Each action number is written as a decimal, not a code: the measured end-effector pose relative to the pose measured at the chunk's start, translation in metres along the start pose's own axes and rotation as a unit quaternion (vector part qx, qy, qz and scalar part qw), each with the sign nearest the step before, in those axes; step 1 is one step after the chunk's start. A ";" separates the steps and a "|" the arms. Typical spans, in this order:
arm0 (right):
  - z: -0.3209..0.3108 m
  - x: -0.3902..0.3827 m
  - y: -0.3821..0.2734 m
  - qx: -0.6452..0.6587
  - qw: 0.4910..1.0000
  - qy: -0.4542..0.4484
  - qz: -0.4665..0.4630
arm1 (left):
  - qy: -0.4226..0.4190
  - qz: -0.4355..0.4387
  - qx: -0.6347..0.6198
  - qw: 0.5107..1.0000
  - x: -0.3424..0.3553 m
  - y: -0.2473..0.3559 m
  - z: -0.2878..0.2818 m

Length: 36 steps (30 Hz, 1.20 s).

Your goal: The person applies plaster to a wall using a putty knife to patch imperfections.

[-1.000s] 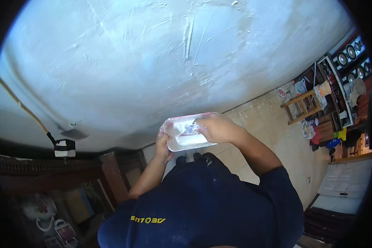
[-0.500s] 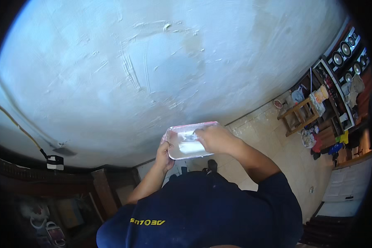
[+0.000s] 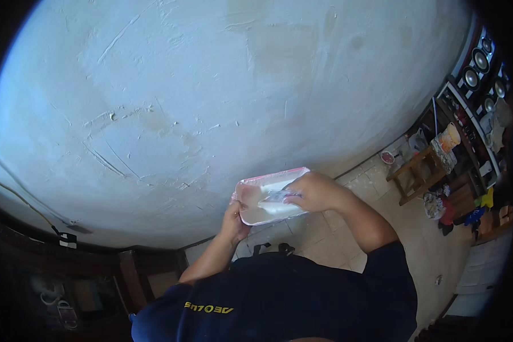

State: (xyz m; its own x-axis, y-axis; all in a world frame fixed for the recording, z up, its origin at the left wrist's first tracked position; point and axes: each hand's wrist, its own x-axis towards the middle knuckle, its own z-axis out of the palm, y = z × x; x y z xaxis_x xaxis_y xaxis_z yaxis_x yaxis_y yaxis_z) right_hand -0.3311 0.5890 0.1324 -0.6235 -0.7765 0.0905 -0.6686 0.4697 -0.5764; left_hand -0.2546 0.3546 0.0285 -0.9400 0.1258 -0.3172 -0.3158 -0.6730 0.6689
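Note:
My left hand [image 3: 233,221] grips the left end of a shallow white and pink tray [image 3: 252,213], fingers over its rim. The tray holds white, creamy-looking material. My right hand [image 3: 316,192] is closed round a flat, pale tool [image 3: 275,196], probably a scraper or brush, which lies low inside the tray; its handle is hidden by my fingers. Just beyond the tray rises a white wall [image 3: 211,74] with rough streaks and raised patches of the same colour.
Along the right stand a wooden stool [image 3: 410,179] with an orange bucket [image 3: 447,137] above it, a speaker stack [image 3: 479,65] and heaped clothes and bags [image 3: 436,208]. A tiled floor [image 3: 325,231] runs below. At left are a cable with socket box [image 3: 68,239] and dark furniture [image 3: 125,273].
The tray and both hands have shifted slightly rightward. My right hand's tool now shows more plainly inside the tray. The view has turned, with the wall's marks moving left.

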 end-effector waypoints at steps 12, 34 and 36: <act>-0.038 -0.037 0.058 0.553 0.780 0.272 0.105 | -0.074 -0.048 -0.073 0.993 0.032 0.011 0.049; -0.045 -0.071 0.126 0.712 0.569 0.411 0.013 | -0.042 -0.020 -0.063 0.997 0.105 -0.059 0.049; -0.068 -0.073 0.145 0.645 0.631 0.432 0.013 | -0.030 0.024 -0.047 0.998 0.118 -0.064 0.082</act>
State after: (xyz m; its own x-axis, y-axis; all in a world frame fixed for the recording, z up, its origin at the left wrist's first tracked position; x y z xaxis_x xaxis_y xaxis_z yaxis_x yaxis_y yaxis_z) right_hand -0.4097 0.7426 0.0975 -0.9880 0.0043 0.1544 -0.1153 -0.6862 -0.7182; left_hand -0.3558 0.4725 0.0039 -0.9604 0.1336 -0.2443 -0.2601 -0.7442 0.6153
